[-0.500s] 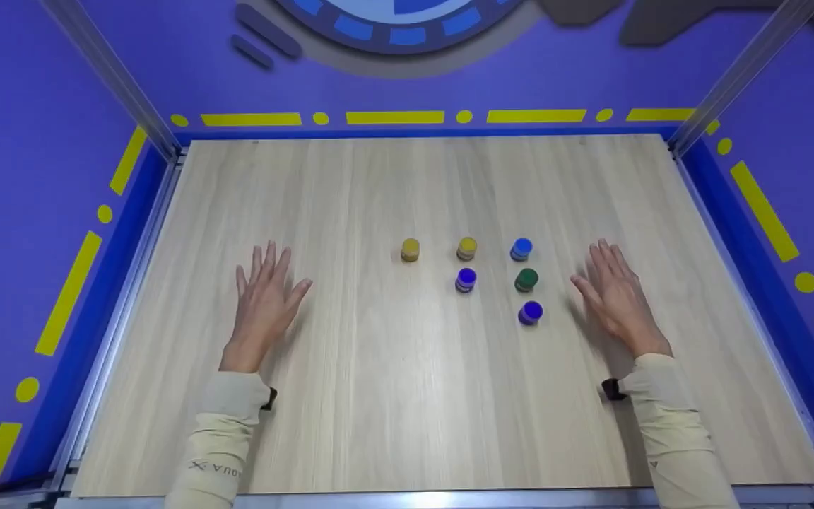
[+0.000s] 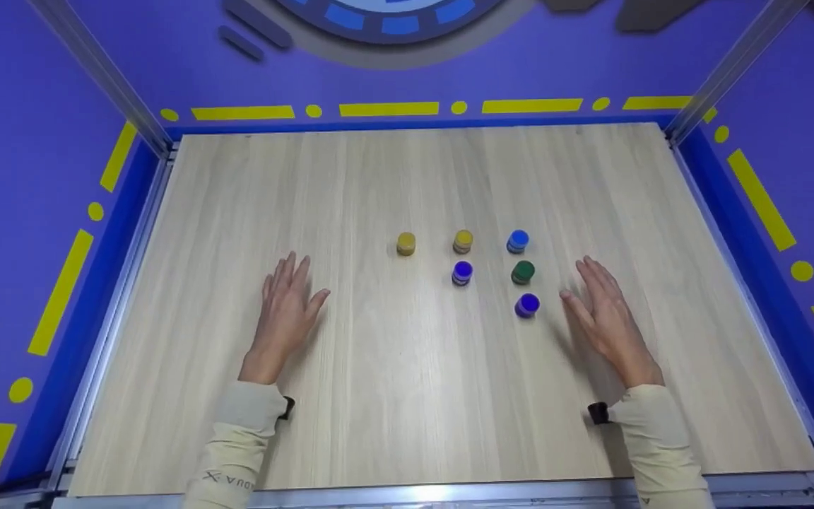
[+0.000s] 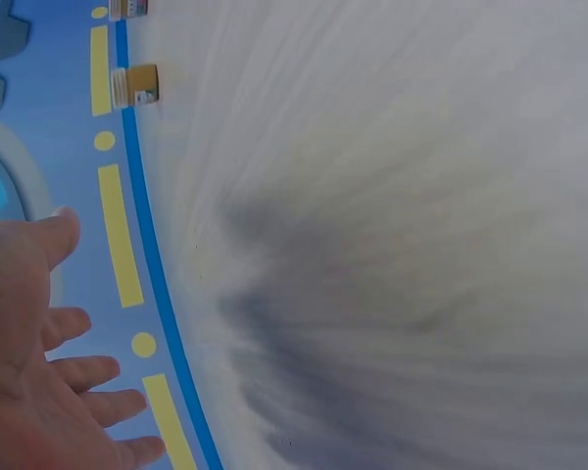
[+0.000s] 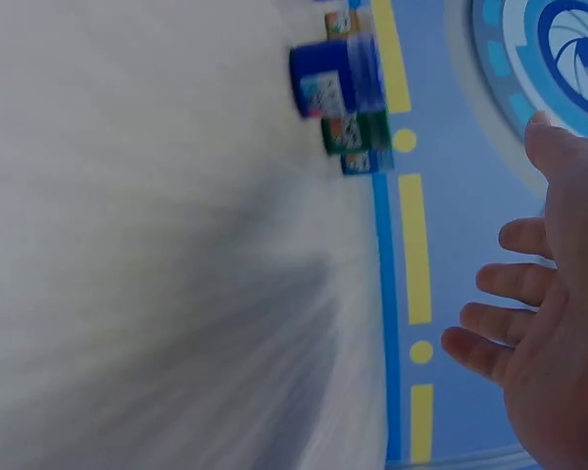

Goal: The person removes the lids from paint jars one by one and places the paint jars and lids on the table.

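Observation:
Several small coloured jars stand on the wooden table, right of its middle. In the back row are two yellow jars, one on the left (image 2: 405, 244) and one in the middle (image 2: 463, 242), then a light blue jar (image 2: 517, 242). Below them sit a purple jar (image 2: 461, 273) and a green jar (image 2: 523, 273), with a second purple jar (image 2: 527, 306) nearest me. My left hand (image 2: 283, 318), fingers extended and thumb apart, hovers left of the jars, holding nothing. To their right my right hand (image 2: 608, 322) is also empty, its thumb closest to the front purple jar.
The pale wooden table (image 2: 237, 191) is bordered by metal rails and blue-purple walls (image 2: 407, 78) with yellow markings on the back, left and right. Dark wrist devices (image 2: 598, 413) sit at both cuffs.
Both hands have shifted slightly inward and toward me, the left one to the right, the right one to the left. The head view has tilted a little. The jars stay put.

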`<move>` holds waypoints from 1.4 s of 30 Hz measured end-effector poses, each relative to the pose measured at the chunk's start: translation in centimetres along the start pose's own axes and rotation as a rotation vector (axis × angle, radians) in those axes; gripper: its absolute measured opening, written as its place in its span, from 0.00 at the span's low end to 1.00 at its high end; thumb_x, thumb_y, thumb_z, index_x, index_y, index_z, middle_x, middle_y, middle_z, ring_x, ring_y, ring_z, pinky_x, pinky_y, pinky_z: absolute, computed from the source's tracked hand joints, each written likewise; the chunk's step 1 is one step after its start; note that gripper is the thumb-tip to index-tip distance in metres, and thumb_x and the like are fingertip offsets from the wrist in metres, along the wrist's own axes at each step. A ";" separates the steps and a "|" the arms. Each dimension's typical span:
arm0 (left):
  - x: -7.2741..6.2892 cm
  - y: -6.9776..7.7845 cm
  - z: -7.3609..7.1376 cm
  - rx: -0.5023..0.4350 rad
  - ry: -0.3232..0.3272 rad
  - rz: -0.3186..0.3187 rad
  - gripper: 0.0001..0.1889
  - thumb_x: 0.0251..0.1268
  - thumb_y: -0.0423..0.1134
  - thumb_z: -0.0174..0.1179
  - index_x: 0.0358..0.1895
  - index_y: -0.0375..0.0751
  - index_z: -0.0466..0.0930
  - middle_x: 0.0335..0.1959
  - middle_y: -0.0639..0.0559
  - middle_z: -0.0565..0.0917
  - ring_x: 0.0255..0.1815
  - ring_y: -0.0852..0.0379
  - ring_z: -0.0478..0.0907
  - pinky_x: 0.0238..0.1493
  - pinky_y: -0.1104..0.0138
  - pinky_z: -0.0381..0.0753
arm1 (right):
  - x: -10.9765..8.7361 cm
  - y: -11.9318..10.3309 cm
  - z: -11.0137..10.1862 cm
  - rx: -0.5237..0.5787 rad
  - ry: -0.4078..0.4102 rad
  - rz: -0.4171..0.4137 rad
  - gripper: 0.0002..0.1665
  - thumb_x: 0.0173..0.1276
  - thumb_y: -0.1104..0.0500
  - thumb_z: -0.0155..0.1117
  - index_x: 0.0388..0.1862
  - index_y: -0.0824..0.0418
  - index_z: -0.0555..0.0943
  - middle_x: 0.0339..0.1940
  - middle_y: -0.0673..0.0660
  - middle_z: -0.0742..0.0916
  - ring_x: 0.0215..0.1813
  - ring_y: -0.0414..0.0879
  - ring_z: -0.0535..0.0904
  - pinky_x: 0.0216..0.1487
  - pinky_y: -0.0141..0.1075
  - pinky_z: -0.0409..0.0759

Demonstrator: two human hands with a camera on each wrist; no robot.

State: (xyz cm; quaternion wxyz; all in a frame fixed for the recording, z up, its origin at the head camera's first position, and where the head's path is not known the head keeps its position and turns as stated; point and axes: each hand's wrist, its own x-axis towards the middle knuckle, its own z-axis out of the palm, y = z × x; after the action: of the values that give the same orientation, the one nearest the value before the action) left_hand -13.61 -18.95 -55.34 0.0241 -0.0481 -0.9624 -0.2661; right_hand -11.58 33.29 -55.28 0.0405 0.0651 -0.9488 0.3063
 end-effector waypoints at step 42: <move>-2.7 4.1 4.2 -0.459 0.148 -0.067 0.24 0.73 0.34 0.63 0.69 0.31 0.74 0.70 0.36 0.74 0.73 0.40 0.69 0.73 0.50 0.65 | 10.2 -17.7 12.8 0.244 0.037 -0.216 0.23 0.74 0.64 0.67 0.64 0.71 0.78 0.64 0.67 0.81 0.60 0.62 0.81 0.55 0.48 0.83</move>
State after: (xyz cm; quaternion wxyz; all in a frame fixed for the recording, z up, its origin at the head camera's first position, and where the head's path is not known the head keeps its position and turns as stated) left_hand -10.63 -13.51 -57.05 0.0742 -0.0007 -0.8734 -0.4814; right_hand -19.52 10.58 -54.27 0.0824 0.1656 -0.8912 0.4141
